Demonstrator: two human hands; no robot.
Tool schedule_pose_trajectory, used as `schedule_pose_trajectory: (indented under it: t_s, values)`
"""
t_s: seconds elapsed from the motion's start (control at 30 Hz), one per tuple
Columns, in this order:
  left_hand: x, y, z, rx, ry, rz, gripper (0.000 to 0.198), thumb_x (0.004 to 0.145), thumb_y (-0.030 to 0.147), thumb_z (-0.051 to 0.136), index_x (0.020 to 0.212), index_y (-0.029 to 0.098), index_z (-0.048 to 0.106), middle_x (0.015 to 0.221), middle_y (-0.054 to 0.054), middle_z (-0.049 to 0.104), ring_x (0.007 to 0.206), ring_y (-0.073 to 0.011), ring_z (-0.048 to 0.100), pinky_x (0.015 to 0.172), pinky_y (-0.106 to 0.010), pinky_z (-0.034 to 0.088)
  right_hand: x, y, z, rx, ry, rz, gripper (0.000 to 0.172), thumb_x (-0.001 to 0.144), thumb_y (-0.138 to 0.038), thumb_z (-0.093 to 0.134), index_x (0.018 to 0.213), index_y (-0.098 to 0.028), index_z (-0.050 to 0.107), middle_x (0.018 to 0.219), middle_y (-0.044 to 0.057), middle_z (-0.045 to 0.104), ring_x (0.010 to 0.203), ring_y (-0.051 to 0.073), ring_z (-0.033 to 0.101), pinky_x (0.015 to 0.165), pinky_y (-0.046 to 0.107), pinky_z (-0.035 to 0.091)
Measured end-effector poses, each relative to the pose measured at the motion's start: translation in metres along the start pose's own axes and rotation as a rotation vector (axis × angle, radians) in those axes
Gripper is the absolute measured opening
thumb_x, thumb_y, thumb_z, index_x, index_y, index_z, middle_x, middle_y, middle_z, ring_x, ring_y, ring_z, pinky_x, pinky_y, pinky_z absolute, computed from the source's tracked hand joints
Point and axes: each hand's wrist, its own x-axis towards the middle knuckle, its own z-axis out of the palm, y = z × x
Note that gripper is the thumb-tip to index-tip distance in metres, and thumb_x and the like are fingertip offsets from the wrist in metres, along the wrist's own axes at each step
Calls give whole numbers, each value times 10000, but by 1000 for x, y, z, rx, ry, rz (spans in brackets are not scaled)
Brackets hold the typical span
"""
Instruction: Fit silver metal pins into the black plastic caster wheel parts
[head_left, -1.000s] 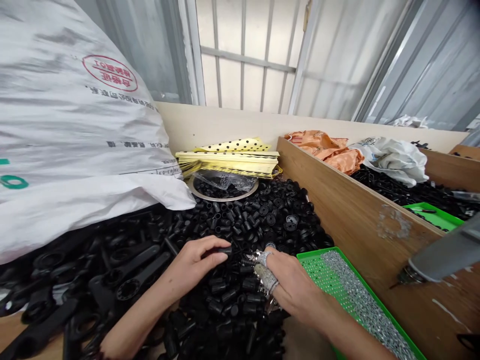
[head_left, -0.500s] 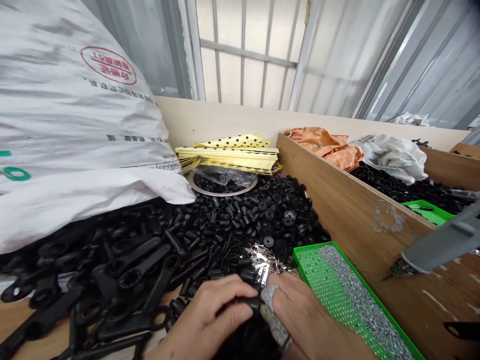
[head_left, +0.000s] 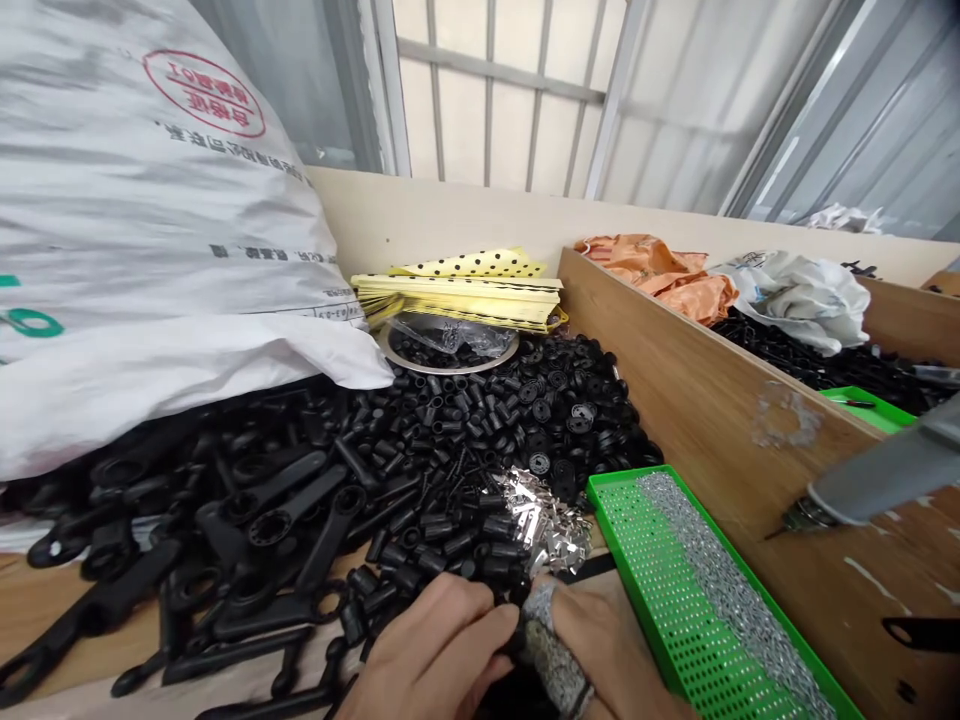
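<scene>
My left hand point(head_left: 442, 650) is low in the middle of the head view, its fingers and thumb pinched on a small black plastic part point(head_left: 517, 625) that is mostly hidden. My right hand point(head_left: 600, 650) is closed right beside it, touching or nearly touching the same part. A worn grey wrap point(head_left: 551, 650) covers one of its digits, and whatever its curled fingers grip is hidden. Just beyond the hands lie small silvery metal clips point(head_left: 536, 520) and many short black tubes point(head_left: 442, 535). Black round discs point(head_left: 574, 420) are heaped farther back.
A green tray point(head_left: 637, 560) of small metal pieces stands at right, near a wooden divider point(head_left: 720, 400) and a grey power driver point(head_left: 870, 480). Black crank-like arms point(head_left: 300, 510) pile up at left beneath a large white sack point(head_left: 165, 250). Behind are a metal bowl point(head_left: 386, 350) and yellow dotted sheets point(head_left: 457, 300).
Both hands have drawn slightly down and towards me, uncovering more clips and tubes. The left fingers have closed further over the black part. The background has shifted up a little in view.
</scene>
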Motion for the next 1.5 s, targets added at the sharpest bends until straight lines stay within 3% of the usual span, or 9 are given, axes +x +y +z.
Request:
schedule_pose_trajectory:
  t_s: [0.2,0.5,0.6,0.73,0.97,1.1,1.23,1.37,1.5]
  values:
    - [12,1,-5,-283,-39,-184,161,920,208,487,1019,281,591,801,2,671,695,-142,648,613,-183,523,-2,-14,-4,-267,69,-103,98,740,-158,400,797,-192,473,754,61,487,705,217,481,665,350,414]
    - [0,1,1,-96,25,40,191,948,180,437,1099,169,554,898,-77,659,808,-172,629,720,-228,518,-13,-17,1,373,-8,357,166,911,-272,394,918,-201,544,900,35,570,876,190,531,815,294,424]
    - [0,2,-1,-96,12,16,184,958,212,422,1080,180,556,893,-71,664,819,-173,634,718,-222,521,-13,-17,6,497,-61,407,274,950,-313,331,832,-192,547,760,10,543,739,161,528,706,262,450]
    - [-7,4,3,-127,-22,-84,188,965,244,410,1074,206,558,891,-54,660,806,-161,636,707,-208,523,-22,-18,8,448,32,456,182,894,-358,481,932,-215,587,970,41,576,953,207,508,892,306,398]
    - [-9,0,10,-1,75,76,229,947,162,430,1149,174,538,942,-77,665,870,-177,620,801,-233,503,-6,-26,-6,502,-65,418,252,934,-354,416,836,-198,588,829,20,573,818,181,521,775,280,430]
    - [12,-26,-18,-30,-67,-173,261,920,317,504,1165,231,530,1032,-34,657,918,-172,620,806,-234,501,11,-34,-24,271,-78,310,162,916,-219,404,840,-217,548,872,21,575,859,186,521,794,290,416]
    - [32,-75,-34,275,-241,-463,253,921,333,436,997,184,626,931,-53,670,884,-214,617,798,-316,487,17,-24,-32,-22,-98,290,204,840,-61,362,877,-211,495,942,36,555,890,187,507,814,315,401]
    - [45,-110,-24,334,-382,-463,149,826,215,532,838,185,677,855,-61,686,875,-253,614,795,-357,469,29,-14,-25,-260,-138,212,252,657,36,379,754,-189,439,857,46,528,825,187,483,781,316,402]
    - [51,-115,-15,334,-468,-441,133,774,142,560,756,199,680,803,-46,674,830,-235,613,747,-320,463,43,-12,-13,-405,-192,169,236,589,16,417,719,-180,442,860,63,536,827,200,470,793,330,402]
